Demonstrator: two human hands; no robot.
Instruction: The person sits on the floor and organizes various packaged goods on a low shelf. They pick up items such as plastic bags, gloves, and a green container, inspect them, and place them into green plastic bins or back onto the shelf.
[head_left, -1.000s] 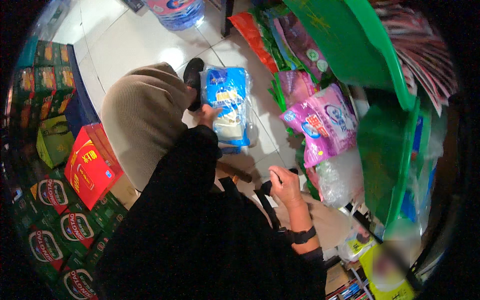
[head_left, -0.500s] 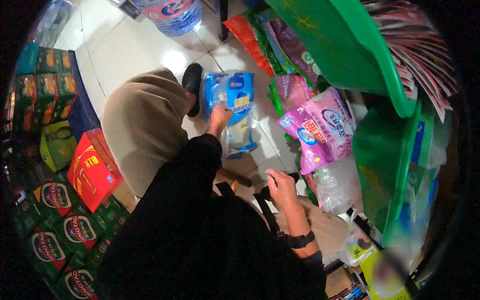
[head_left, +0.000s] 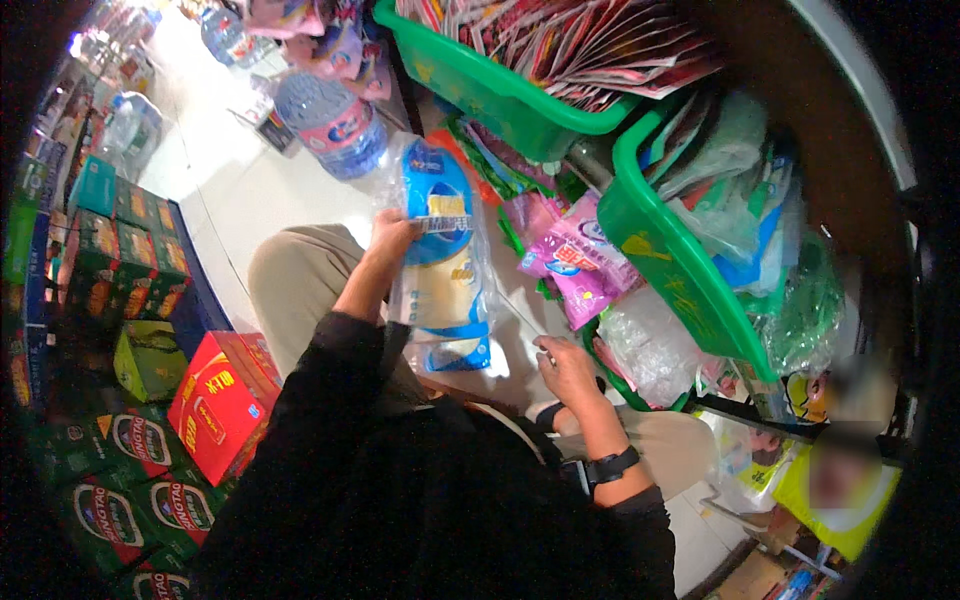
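Note:
My left hand [head_left: 393,236] is closed on the left edge of a long blue and cream plastic package [head_left: 447,285] in clear wrapping. The package is lifted in front of my knees, and its contents cannot be made out. Off its lower right side is my right hand [head_left: 570,372], apart from it, with curled fingers. Something small and dark seems to show at those fingertips, too small to name. A watch with a black strap [head_left: 612,464] is on my right wrist. Beyond the right hand lie pink and purple plastic packages [head_left: 580,250] and a bundle of clear plastic [head_left: 650,345].
Two green plastic bins stand at the right: one bin [head_left: 480,72] holds stacked printed papers, the other [head_left: 690,290] plastic bags. A large water bottle [head_left: 330,125] stands on the tiled floor ahead. Red box [head_left: 225,405] and green beer cartons [head_left: 140,500] are stacked at my left.
My left hand has taken hold of the blue package and raised it off the floor toward me. My right hand remains curled near it. The view has shifted, showing more of the bins.

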